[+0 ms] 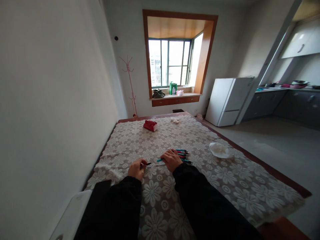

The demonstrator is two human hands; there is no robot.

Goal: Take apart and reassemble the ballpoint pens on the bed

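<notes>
**Inspector:** Lace-covered table (200, 133) runs from me toward the window (172, 61), with a bare wall close along its left side. Report the hands.

**Me:** My left hand (136, 169) is closed on a dark pen (147, 164), tip pointing right. My right hand (171, 160) lies fingers-down on the cloth, resting on a teal pen (160, 160); I cannot tell whether it grips that pen or only covers it. The two hands are near each other but apart.

**Inspector:** Other items?

**Me:** A bunch of pens (182, 154) lies just beyond my right hand, touching or nearly so. A crumpled white tissue (219, 150) sits further right, a red packet (150, 125) well ahead near the far end.

**Inspector:** Risks?

**Me:** In my judgement the pens are round and loose, so a nudge from my right sleeve could scatter them. The lace is openwork, so a pen tip could snag it and drag the cloth. An uncapped tip could also mark it.

**Inspector:** Edges and room?

**Me:** Left is tight: the wall hems in that elbow. The right edge is well apart from the pens, with open floor beyond toward the fridge (228, 100). Ahead, the cloth lies open between my hands and the packet.
</notes>
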